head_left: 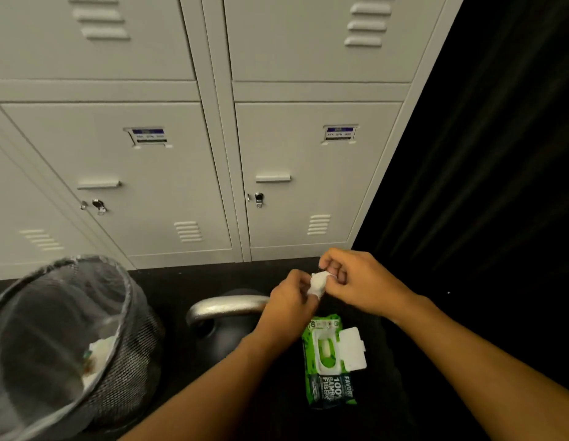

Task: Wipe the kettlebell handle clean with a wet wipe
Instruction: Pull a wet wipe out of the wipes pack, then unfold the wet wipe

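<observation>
A black kettlebell (219, 342) stands on the dark floor, its silver handle (226, 305) arching across the top. My left hand (288, 302) and my right hand (356, 281) meet just above and to the right of the handle, both pinching a small bunched white wet wipe (318, 283). My left wrist hides the handle's right end. Below my hands lies a green wet wipe pack (331, 361) with its white lid flipped open.
A black mesh bin (127, 351) with a clear liner and some white waste stands to the left of the kettlebell. Grey lockers (168, 186) line the wall behind. A black curtain (483, 170) hangs on the right.
</observation>
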The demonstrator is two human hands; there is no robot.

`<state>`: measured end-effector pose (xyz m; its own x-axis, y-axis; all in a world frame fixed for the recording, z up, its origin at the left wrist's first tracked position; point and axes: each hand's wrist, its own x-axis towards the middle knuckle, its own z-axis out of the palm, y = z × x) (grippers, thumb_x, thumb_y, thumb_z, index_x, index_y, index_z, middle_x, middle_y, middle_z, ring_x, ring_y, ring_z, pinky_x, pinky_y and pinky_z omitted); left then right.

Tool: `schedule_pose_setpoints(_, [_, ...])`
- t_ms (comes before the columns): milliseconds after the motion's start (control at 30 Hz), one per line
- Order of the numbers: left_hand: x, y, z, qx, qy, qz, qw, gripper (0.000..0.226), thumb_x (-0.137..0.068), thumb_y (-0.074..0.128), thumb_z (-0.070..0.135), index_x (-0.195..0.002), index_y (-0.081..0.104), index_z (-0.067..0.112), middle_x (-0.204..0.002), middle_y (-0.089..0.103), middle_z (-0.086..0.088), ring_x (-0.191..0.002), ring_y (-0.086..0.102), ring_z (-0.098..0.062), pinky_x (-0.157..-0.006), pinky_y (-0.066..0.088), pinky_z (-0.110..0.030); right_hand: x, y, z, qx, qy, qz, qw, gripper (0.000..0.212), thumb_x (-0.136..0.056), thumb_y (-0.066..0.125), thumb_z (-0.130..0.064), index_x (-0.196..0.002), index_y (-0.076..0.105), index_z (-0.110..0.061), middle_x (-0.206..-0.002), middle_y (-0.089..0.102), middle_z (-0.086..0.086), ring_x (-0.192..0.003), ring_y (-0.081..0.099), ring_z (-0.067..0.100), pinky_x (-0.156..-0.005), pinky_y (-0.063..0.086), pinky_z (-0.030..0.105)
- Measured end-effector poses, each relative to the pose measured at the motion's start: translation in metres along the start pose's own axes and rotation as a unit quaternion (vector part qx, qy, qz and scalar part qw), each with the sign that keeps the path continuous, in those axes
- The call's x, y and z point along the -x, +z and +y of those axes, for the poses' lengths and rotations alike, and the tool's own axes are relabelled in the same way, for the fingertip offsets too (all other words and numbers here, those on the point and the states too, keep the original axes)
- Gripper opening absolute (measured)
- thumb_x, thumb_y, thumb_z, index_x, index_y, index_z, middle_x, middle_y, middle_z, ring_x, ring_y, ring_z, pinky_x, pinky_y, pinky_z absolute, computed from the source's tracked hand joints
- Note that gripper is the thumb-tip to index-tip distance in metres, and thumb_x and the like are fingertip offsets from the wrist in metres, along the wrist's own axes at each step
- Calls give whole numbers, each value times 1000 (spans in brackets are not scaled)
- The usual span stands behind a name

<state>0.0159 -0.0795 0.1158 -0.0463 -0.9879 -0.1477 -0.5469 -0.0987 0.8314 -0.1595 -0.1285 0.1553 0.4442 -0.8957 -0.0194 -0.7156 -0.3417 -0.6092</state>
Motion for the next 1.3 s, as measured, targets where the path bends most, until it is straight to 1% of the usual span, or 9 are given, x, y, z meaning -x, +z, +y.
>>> schedule_pose_setpoints(167, [16, -62, 40, 2, 22, 24, 999, 11, -94, 65, 26, -103, 59, 21, -86, 67, 7, -73, 63, -7, -62, 48, -19, -3, -46, -53, 49, -46, 33, 997, 9, -86, 65, -20, -90, 72, -24, -75, 60, -9, -70, 57, 9, -64, 51, 31])
schedule_pose_setpoints(300, [31, -109, 81, 35, 43, 46, 997, 6, -94, 64, 21, -99, 60, 22, -91, 68, 0, -79, 66, -13, -65, 54, -23, -1, -82, -96, 78, -61, 45, 994, 11, -93, 63, -26, -96, 73, -27, -79, 61, -11, -71, 57, 7, -65, 51, 27])
schedule_pose_setpoints(500, [58, -182, 141, 94, 71, 81, 990, 1, -87, 63, 18, -87, 63, 18, -94, 70, -5, -90, 69, -25, -80, 60, -47, 10, -137, -164, 109, -95, 56, 988, 11, -95, 62, -31, -98, 72, -29, -82, 64, -11, -73, 59, 10, -69, 57, 34])
schedule_pose_setpoints(667, [84, -236, 196, 91, 119, 131, 980, 3, -88, 61, 18, -89, 63, 15, -89, 70, -9, -86, 68, -29, -78, 60, -41, 20, -175, -227, 106, -131, 79, 983, 15, -96, 61, -30, -107, 70, -31, -89, 64, -15, -76, 61, 9, -72, 58, 32])
schedule_pose_setpoints(800, [102, -270, 229, 68, 162, 177, 968, 2, -89, 62, 18, -91, 62, 19, -85, 68, -8, -73, 65, -20, -66, 57, -33, 32, -200, -285, -31, -159, 136, 977, 21, -94, 62, -17, -106, 65, -34, -92, 65, -10, -76, 64, 13, -68, 58, 27])
schedule_pose_setpoints(867, [110, -284, 246, 55, 183, 181, 965, 3, -89, 62, 20, -91, 61, 22, -84, 67, -5, -71, 65, -17, -64, 56, -33, 38, -212, -315, -79, -170, 129, 974, 15, -93, 69, -29, -105, 64, -37, -93, 68, -8, -78, 67, 12, -71, 59, 26])
schedule_pose_setpoints(1000, [128, -310, 279, 66, 224, 173, 957, 4, -95, 61, 21, -94, 59, 18, -81, 67, 0, -68, 64, -14, -61, 53, -27, 46, -234, -361, -69, -169, 91, 979, 40, -76, 83, -54, -108, 62, -42, -98, 70, -10, -84, 69, 10, -76, 61, 27])
schedule_pose_setpoints(1133, [145, -332, 301, 52, 255, 163, 952, 6, -97, 59, 20, -100, 62, 16, -90, 72, -11, -84, 69, -33, -75, 59, -43, 51, -253, -383, -63, -170, 103, 978, 43, -73, 89, -43, -105, 60, -41, -95, 69, -6, -80, 69, 12, -76, 62, 34])
schedule_pose_setpoints(1300, [162, -343, 314, 58, 277, 152, 947, 13, -99, 58, 16, -110, 64, 17, -89, 70, -13, -87, 70, -32, -80, 61, -41, 53, -263, -392, -16, -150, 136, 979, 32, -84, 78, -30, -106, 54, -31, -91, 68, -1, -81, 68, 18, -73, 58, 35])
